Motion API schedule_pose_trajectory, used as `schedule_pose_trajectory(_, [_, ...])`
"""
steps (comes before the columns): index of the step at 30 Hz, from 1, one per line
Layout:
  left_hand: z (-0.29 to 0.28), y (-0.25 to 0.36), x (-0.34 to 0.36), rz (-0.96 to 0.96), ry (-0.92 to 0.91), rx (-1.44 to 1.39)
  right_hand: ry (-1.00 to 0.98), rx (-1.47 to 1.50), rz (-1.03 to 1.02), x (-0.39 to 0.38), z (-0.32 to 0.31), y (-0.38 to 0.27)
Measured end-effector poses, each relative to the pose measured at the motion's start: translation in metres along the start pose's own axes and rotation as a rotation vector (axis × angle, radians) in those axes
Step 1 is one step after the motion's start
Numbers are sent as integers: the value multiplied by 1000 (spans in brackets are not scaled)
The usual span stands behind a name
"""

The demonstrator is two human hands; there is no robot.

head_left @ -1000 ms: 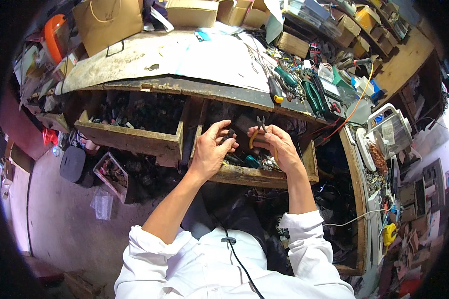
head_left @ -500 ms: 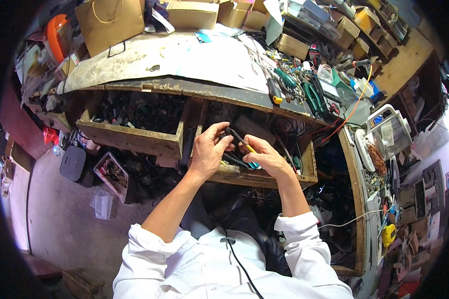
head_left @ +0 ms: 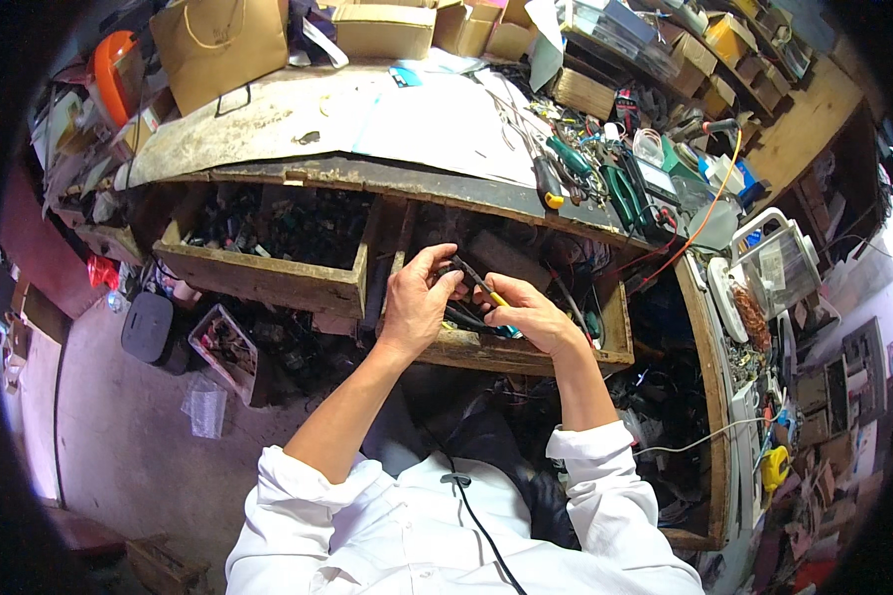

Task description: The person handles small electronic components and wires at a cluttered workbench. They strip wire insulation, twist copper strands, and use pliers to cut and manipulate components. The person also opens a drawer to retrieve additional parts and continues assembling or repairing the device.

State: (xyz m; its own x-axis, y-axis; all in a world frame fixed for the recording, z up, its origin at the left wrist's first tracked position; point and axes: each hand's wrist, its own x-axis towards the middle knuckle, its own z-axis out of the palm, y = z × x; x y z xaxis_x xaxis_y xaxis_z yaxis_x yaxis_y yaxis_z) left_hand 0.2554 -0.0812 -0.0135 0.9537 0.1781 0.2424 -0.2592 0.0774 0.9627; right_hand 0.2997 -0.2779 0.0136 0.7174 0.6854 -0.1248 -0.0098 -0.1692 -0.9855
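Above the open right-hand drawer [head_left: 526, 352], both of my hands meet at chest height. Fingers and thumb of my left hand [head_left: 420, 300] are pinched together around a small dark piece, mostly hidden by the fingers. My right hand [head_left: 529, 315] grips a slim dark tool with a yellow section [head_left: 497, 297], its kind unclear. That tool's dark end slants up and left to my left fingertips. Below the hands, dark and teal-coloured items lie in the drawer, too jumbled to name.
A second wooden drawer [head_left: 268, 273], full of small dark parts, stands pulled out at left. White paper [head_left: 437, 124] covers the bench top. Pliers [head_left: 620, 193], a yellow-and-black handled tool [head_left: 548, 183] and wires crowd its right side. A small bin [head_left: 226, 349] sits on the floor.
The slim tool has turned slightly between my hands, its dark end now lying straighter toward my left fingertips. Both hands have otherwise stayed in place.
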Motion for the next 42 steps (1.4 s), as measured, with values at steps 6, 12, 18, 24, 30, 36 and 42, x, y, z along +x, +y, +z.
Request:
schedule_pose_trajectory(6, [-2, -1, 1, -30, -11, 5, 1, -37, 0, -1, 2, -5])
schedule_pose_trajectory(12, [1, 0, 0, 22, -12, 124, 3, -216, -53, 1, -3, 6])
schedule_pose_trajectory(18, [8, -8, -3, 283, 86, 443, 16, -313, -36, 1, -4, 7])
schedule_pose_trajectory(24, [10, -2, -6, 263, 27, 471, 63, -325, -20, -1, 0, 5])
schedule_pose_trajectory(30, [9, -5, -5, 255, -11, 429, 87, -399, -8, -4, 4, -5])
schedule_pose_trajectory(36, [9, -3, -4, 198, -12, 375, 100, -442, 6, -6, 3, -5])
schedule_pose_trajectory(42, [6, -3, -4, 132, -22, 381, 53, -410, -10, -3, 4, -8])
